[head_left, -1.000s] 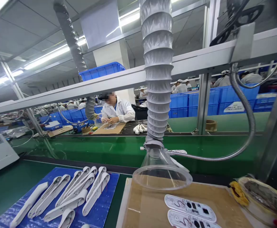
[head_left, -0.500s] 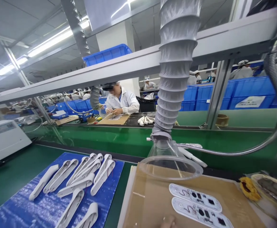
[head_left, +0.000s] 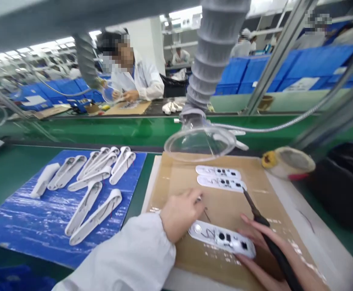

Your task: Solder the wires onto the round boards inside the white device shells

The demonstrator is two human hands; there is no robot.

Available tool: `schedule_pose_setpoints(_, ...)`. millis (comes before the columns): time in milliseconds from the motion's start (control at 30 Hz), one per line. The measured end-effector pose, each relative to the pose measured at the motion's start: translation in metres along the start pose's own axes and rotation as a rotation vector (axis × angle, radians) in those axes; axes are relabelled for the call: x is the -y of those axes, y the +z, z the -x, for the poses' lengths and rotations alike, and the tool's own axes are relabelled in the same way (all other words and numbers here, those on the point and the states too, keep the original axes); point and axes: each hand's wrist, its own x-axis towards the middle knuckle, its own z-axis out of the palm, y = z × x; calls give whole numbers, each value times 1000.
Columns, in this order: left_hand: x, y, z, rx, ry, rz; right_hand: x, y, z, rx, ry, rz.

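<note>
My left hand point(head_left: 181, 213) rests on the brown board point(head_left: 225, 202), fingers curled beside the left end of a white oblong shell with wires and black parts point(head_left: 221, 239). Whether they pinch anything is hidden. My right hand point(head_left: 267, 250) grips a black soldering iron point(head_left: 265, 232) like a pen. Its tip points up toward two more white shells point(head_left: 220, 178) lying side by side farther back on the board.
Several white curved shells point(head_left: 88, 182) lie on a blue mat point(head_left: 28, 214) at left. A clear fume funnel point(head_left: 199, 141) on a ribbed hose hangs over the board's far edge. A sponge dish point(head_left: 287, 161) sits at right. A person works across the green conveyor belt point(head_left: 104, 129).
The view has tilted down. Both my hands, a third white shell and the soldering iron have come into sight; earlier only a fingertip showed at the bottom edge.
</note>
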Motion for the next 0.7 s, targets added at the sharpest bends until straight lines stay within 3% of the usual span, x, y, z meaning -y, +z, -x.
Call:
schedule_pose_setpoints(167,2,-3,0,62,-18,71,23,-9,3,-38,-59,59)
schedule_pose_setpoints(400,4,-20,-9,115,25,194,39,2,0,121,21,-236)
schedule_pose_setpoints(533,3,-21,-22,152,106,254,53,11,-7,119,40,-292)
schedule_pose_setpoints(700,-11,-17,-28,99,142,252,61,14,-13,91,-13,-281)
